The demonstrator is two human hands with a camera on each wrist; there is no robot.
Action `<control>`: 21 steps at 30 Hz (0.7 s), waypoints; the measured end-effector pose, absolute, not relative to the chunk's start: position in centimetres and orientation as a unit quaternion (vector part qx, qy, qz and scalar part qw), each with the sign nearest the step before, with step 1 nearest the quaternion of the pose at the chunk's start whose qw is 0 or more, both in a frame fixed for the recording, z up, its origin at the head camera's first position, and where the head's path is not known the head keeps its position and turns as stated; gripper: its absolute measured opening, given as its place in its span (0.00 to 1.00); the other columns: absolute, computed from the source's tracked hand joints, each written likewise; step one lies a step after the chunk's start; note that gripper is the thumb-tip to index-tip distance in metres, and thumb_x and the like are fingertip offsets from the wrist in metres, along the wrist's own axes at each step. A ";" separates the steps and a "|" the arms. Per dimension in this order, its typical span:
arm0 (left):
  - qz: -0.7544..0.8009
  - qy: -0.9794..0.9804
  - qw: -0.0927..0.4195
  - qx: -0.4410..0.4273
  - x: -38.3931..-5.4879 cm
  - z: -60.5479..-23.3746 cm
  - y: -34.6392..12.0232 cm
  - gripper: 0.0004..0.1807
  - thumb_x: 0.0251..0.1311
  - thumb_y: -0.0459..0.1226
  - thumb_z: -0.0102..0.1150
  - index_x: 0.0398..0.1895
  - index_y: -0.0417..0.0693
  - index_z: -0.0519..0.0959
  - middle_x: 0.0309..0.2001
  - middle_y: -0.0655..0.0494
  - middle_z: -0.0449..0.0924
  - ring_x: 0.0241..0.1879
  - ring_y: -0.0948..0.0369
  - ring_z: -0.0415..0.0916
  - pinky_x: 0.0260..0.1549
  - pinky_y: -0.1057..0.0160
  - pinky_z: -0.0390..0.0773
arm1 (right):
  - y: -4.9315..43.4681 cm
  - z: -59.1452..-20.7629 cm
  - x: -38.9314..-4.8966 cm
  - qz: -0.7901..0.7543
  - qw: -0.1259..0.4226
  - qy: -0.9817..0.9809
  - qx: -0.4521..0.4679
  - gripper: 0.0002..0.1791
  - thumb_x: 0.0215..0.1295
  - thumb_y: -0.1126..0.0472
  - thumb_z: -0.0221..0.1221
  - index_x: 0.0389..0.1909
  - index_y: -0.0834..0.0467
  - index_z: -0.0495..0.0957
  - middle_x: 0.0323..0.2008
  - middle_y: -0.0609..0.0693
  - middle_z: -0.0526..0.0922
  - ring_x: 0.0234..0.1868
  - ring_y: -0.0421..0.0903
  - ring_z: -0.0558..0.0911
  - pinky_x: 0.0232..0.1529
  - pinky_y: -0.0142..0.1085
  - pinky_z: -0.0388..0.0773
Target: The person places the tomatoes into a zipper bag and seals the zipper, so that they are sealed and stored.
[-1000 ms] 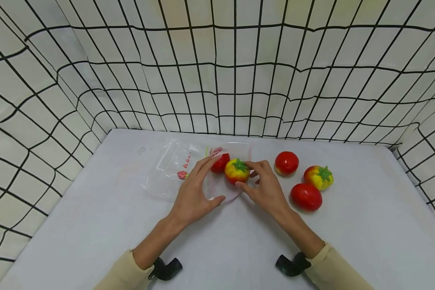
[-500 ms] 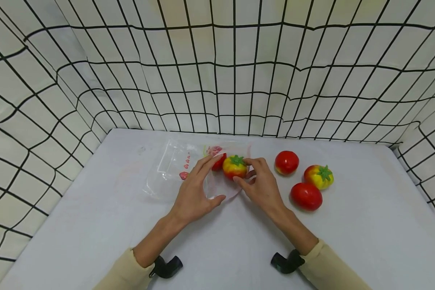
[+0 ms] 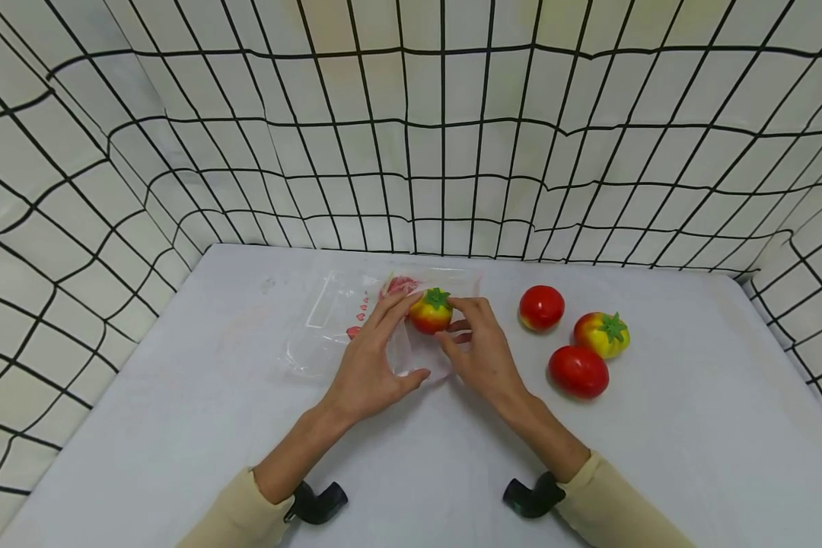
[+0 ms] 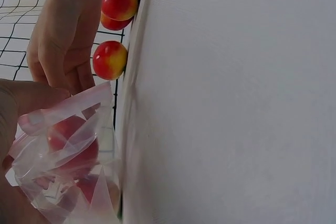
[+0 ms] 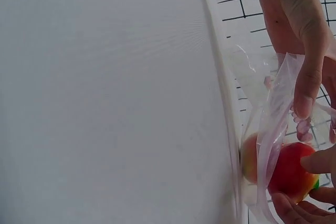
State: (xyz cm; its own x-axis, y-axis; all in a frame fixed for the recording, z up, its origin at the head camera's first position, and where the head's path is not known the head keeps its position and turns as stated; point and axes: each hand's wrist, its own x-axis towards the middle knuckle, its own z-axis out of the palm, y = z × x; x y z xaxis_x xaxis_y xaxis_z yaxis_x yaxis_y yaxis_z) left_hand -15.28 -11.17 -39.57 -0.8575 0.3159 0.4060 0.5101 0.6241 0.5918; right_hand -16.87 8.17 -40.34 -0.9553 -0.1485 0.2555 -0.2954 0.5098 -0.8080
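Observation:
In the head view, my right hand (image 3: 479, 350) grips a red-and-yellow toy tomato (image 3: 430, 311) with a green leafy top, at the mouth of a clear plastic bag (image 3: 308, 354). My left hand (image 3: 364, 373) spreads its thumb and fingers at the bag's mouth. Through the plastic, the left wrist view shows a toy tomato (image 4: 73, 148) and a second reddish one (image 4: 97, 192) below it. The right wrist view has my right fingers (image 5: 320, 161) on the held tomato (image 5: 291, 174), with another (image 5: 250, 158) behind the plastic. The left hand hides part of the bag.
Three more toy tomatoes lie right of the hands: a red one (image 3: 542, 308), a yellow-red one with a green top (image 3: 597, 335) and a larger red one (image 3: 578, 372). Black netting (image 3: 445, 122) over white walls surrounds the white table (image 3: 411, 487).
My right hand has carried the toy tomato left, further into the bag's mouth. A red tomato seen earlier beside it is now hidden in the head view. My left hand has stayed almost still.

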 end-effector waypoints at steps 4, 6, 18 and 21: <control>-0.365 -0.892 0.128 -0.233 -15.2 -39.5 -11.3 0.57 0.43 0.38 0.84 0.79 0.56 0.64 0.76 0.54 0.65 0.77 0.54 0.64 0.72 0.49 0.74 | 8.0 -40.5 -17.0 0.483 0.063 -0.864 0.129 0.34 0.64 0.67 0.70 0.71 0.62 0.71 0.63 0.59 0.73 0.56 0.55 0.87 0.56 0.45 0.87; -0.364 -0.892 0.128 -0.236 -15.2 -39.4 -11.4 0.57 0.43 0.38 0.84 0.79 0.55 0.64 0.76 0.53 0.65 0.77 0.54 0.65 0.71 0.49 0.74 | 7.9 -40.5 -17.1 0.483 0.057 -0.864 0.130 0.35 0.64 0.67 0.69 0.72 0.62 0.70 0.63 0.59 0.73 0.57 0.55 0.86 0.56 0.45 0.87; -0.367 -0.888 0.129 -0.247 -15.3 -39.5 -11.8 0.58 0.42 0.37 0.85 0.80 0.55 0.63 0.77 0.54 0.64 0.77 0.54 0.64 0.70 0.49 0.76 | 7.5 -40.5 -17.8 0.470 0.020 -0.874 0.120 0.36 0.67 0.66 0.68 0.75 0.65 0.67 0.65 0.59 0.70 0.62 0.54 0.83 0.59 0.44 0.86; -0.366 -0.889 0.124 -0.245 -15.5 -39.5 -11.8 0.58 0.43 0.38 0.85 0.80 0.55 0.62 0.77 0.54 0.64 0.77 0.54 0.63 0.70 0.49 0.75 | 7.7 -40.3 -17.8 0.461 0.019 -0.879 0.121 0.36 0.68 0.65 0.67 0.75 0.64 0.67 0.65 0.59 0.71 0.62 0.54 0.82 0.58 0.45 0.86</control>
